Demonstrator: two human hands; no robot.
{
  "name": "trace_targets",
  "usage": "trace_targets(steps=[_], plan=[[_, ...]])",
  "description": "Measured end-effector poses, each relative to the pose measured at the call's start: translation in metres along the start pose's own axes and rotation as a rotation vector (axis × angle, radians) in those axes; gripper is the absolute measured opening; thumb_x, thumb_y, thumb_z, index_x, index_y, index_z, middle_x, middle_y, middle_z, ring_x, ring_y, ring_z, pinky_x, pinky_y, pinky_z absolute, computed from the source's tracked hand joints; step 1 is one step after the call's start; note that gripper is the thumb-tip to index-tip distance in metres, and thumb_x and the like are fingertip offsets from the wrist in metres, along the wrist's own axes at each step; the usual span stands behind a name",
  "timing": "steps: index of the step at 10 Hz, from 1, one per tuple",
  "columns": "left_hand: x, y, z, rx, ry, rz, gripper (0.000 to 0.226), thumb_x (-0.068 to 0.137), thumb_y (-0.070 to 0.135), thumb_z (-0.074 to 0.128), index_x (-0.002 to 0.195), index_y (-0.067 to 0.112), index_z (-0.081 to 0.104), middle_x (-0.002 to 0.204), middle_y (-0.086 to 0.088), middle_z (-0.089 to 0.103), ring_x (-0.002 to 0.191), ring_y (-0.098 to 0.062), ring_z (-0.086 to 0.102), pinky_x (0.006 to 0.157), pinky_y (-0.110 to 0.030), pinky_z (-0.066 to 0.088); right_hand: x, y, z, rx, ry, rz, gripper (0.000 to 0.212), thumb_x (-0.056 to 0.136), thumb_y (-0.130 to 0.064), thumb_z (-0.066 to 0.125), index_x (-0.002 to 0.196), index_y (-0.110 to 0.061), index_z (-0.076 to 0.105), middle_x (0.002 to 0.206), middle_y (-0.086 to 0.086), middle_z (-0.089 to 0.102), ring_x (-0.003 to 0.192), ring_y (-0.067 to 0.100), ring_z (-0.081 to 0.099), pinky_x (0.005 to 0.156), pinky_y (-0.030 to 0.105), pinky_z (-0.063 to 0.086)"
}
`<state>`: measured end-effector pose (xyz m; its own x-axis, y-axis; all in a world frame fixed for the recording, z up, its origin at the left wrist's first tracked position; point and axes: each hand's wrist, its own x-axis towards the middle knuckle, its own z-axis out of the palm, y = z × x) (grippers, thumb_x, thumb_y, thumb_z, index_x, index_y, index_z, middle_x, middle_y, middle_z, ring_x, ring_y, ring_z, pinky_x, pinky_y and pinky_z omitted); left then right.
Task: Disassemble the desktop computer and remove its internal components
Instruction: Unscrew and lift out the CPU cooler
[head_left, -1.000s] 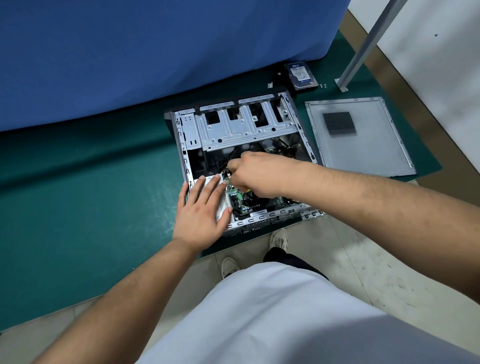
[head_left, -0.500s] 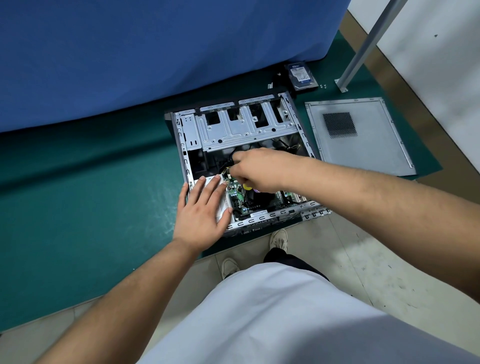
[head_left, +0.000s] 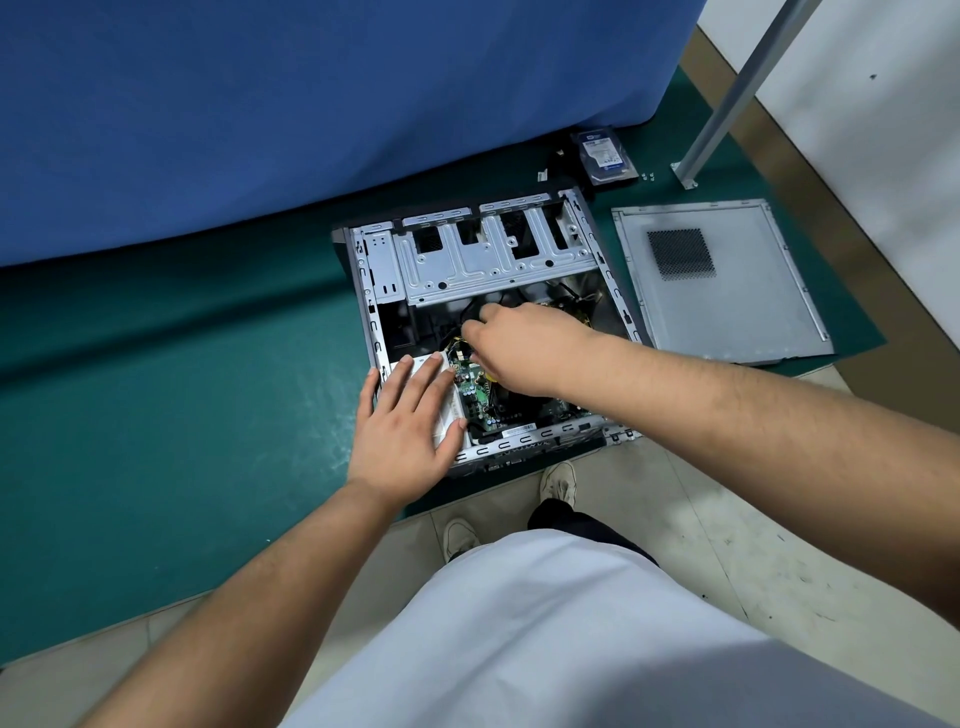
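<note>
The open desktop case (head_left: 483, 260) lies on its side on a green mat, its silver drive cage toward the far end. A green motherboard (head_left: 480, 395) shows inside near me. My left hand (head_left: 410, 421) rests flat, fingers spread, on a silver box at the case's near left corner. My right hand (head_left: 524, 343) reaches into the middle of the case, with its fingertips pinched on a black cable (head_left: 470, 312) above the board. Most of the case's middle is hidden under that hand.
The removed grey side panel (head_left: 727, 291) lies to the right of the case. A hard drive (head_left: 605, 156) and small screws (head_left: 648, 176) sit beyond it by a metal post (head_left: 727, 98). Blue cloth (head_left: 311, 104) hangs behind. My shoes (head_left: 558, 483) stand at the case's near edge.
My right hand has lifted up and away from the motherboard toward the drive cage, drawing the black cable with it. My left hand has stayed flat on the silver box.
</note>
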<state>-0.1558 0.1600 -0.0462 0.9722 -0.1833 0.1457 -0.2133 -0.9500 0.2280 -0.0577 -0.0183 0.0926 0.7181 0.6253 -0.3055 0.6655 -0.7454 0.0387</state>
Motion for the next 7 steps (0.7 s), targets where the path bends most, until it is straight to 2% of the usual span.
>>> trace_targets(steps=[2, 4, 5, 6, 7], plan=[[0.001, 0.003, -0.008, -0.047, -0.041, -0.01, 0.058, 0.098, 0.055, 0.042, 0.15, 0.028, 0.047, 0.162, 0.009, 0.037, 0.152, -0.023, 0.026, 0.124, -0.053, 0.012, -0.008, 0.018, -0.001, 0.21, 0.092, 0.059, 0.025, 0.1, -0.034, 0.052, 0.115, -0.015, 0.06, 0.114, 0.009, 0.063, 0.101, 0.034, 0.063, 0.079, 0.038, 0.047], [0.013, 0.009, -0.02, -0.176, -0.122, -0.13, 0.053, 0.093, 0.052, 0.048, 0.142, 0.033, 0.052, 0.157, 0.015, 0.04, 0.15, -0.018, 0.027, 0.125, -0.047, 0.006, -0.019, 0.042, 0.005, 0.462, 0.171, 0.209, 0.023, 0.1, -0.038, 0.055, 0.111, -0.021, 0.066, 0.11, -0.001, 0.066, 0.102, 0.023, 0.062, 0.09, 0.038, 0.05], [0.032, 0.024, -0.028, -0.319, -0.071, -0.247, 0.032, 0.095, 0.038, 0.059, 0.124, 0.028, 0.066, 0.137, 0.01, 0.057, 0.134, -0.021, 0.036, 0.115, -0.04, 0.022, -0.034, 0.058, 0.018, 0.702, 0.268, 0.377, 0.014, 0.099, -0.038, 0.058, 0.105, -0.029, 0.066, 0.104, -0.013, 0.067, 0.09, 0.011, 0.063, 0.08, 0.032, 0.05], [0.043, 0.04, -0.033, -0.447, -0.064, -0.226, 0.024, 0.098, 0.03, 0.06, 0.118, 0.022, 0.069, 0.116, 0.008, 0.064, 0.119, -0.021, 0.044, 0.101, -0.031, 0.034, -0.045, 0.065, 0.03, 0.864, 0.292, 0.493, 0.005, 0.098, -0.037, 0.061, 0.1, -0.034, 0.065, 0.094, -0.015, 0.069, 0.074, 0.003, 0.064, 0.07, 0.028, 0.05], [0.063, 0.069, -0.036, -0.819, -0.219, -0.393, 0.023, 0.101, 0.032, 0.058, 0.118, 0.023, 0.069, 0.099, 0.013, 0.069, 0.086, -0.008, 0.062, 0.076, -0.021, 0.045, -0.057, 0.066, 0.05, 1.29, 0.304, 0.648, 0.004, 0.097, -0.021, 0.066, 0.1, -0.024, 0.067, 0.102, -0.002, 0.073, 0.087, 0.016, 0.074, 0.088, 0.04, 0.058]])
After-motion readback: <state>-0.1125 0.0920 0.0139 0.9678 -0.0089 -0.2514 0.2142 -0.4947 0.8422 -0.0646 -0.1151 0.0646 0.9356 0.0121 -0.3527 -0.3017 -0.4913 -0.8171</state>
